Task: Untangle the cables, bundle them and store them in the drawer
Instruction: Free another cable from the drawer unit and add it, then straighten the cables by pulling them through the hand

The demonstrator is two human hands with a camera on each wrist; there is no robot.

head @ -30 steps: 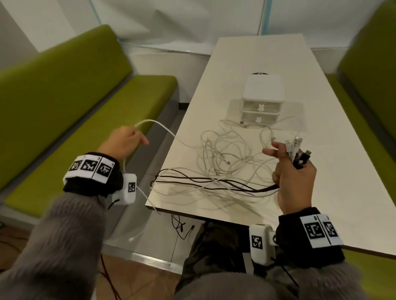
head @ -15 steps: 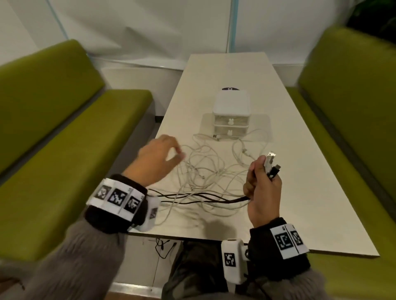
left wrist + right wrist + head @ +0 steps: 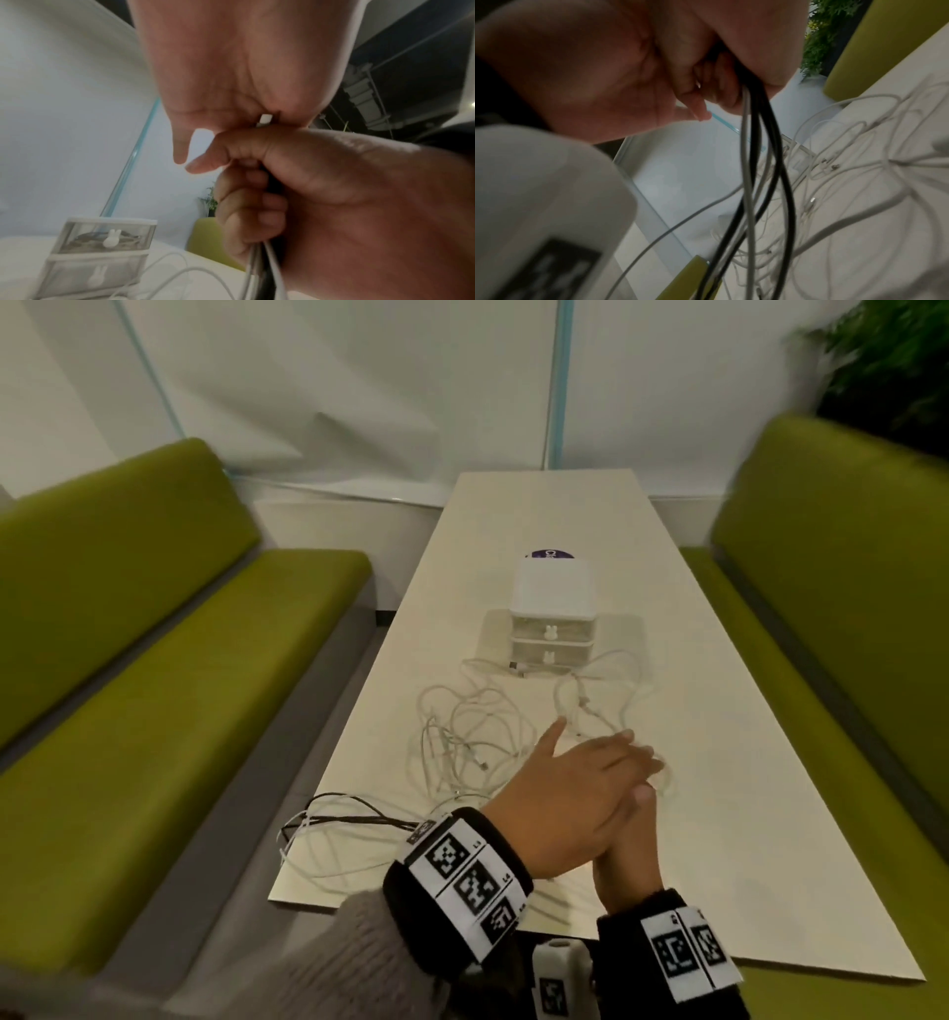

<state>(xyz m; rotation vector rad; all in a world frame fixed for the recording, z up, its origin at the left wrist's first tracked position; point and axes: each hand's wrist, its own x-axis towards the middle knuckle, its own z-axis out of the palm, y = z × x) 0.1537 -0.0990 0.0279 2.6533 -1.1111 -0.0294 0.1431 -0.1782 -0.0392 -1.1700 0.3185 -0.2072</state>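
Observation:
White cables [image 3: 477, 737] lie tangled on the table's [image 3: 744, 814] middle, and black cables [image 3: 359, 820] run along its near left edge. My right hand [image 3: 629, 834] grips a bunch of black and white cable ends [image 3: 753, 113] in its fist. A white plug tip [image 3: 265, 120] sticks out of the top of that fist. My left hand [image 3: 611, 752] lies over the fist with straight fingers, its palm [image 3: 231, 71] touching the plug tips. A small white two-drawer unit [image 3: 554, 613] stands beyond the tangle with both drawers shut.
Green benches [image 3: 154, 685] run along both sides of the table. Several cable loops hang over the table's near left corner [image 3: 292, 855]. A dark round sticker [image 3: 552, 553] shows behind the drawer unit, and a plant [image 3: 893, 367] stands at the far right.
My left hand let go of the white cable off the table's left side and swung right onto my right fist. The right hand sank lower with the cable ends.

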